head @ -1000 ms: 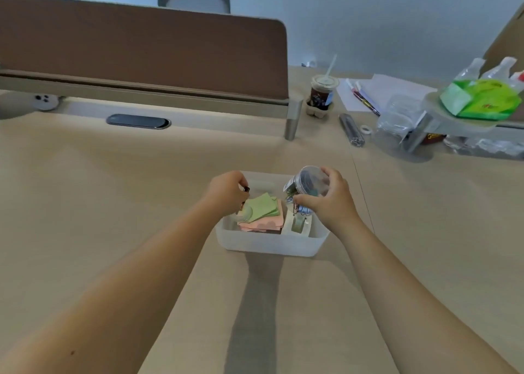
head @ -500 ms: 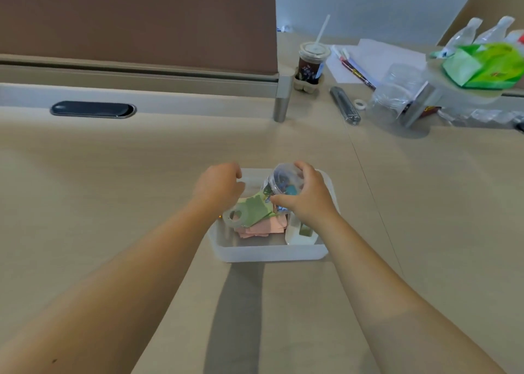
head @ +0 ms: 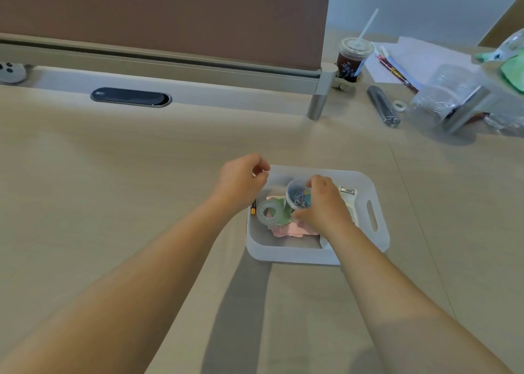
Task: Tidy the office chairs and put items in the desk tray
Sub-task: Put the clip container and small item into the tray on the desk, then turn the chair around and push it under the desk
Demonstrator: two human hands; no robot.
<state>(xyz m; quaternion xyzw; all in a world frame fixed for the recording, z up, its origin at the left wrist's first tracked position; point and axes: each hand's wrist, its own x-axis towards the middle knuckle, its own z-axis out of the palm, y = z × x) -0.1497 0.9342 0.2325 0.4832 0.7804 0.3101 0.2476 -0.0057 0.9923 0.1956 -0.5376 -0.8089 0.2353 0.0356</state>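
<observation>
A translucent white desk tray (head: 377, 203) sits on the wooden desk before me. Inside lie pink sticky notes (head: 286, 229), green notes, a roll of tape (head: 269, 212) and a small battery (head: 253, 207) at the left wall. My right hand (head: 323, 206) is inside the tray, gripping a clear round tub of coloured paper clips (head: 297, 193) that rests upright on the notes. Over the tray's far-left corner hovers my left hand (head: 241, 179), fingers curled, with nothing visible in it.
A brown divider panel (head: 170, 13) on a metal rail runs along the back. An iced drink with a straw (head: 353, 58), papers and pens, a dark stapler-like bar (head: 382, 105), a small tape ring and clear plastic containers (head: 442, 95) crowd the back right. A cable grommet (head: 130, 97) sits left.
My right hand has lowered the paper clip tub from a tilted hold into the tray. My left hand has lifted off the notes to the tray's corner. The view has tipped downward.
</observation>
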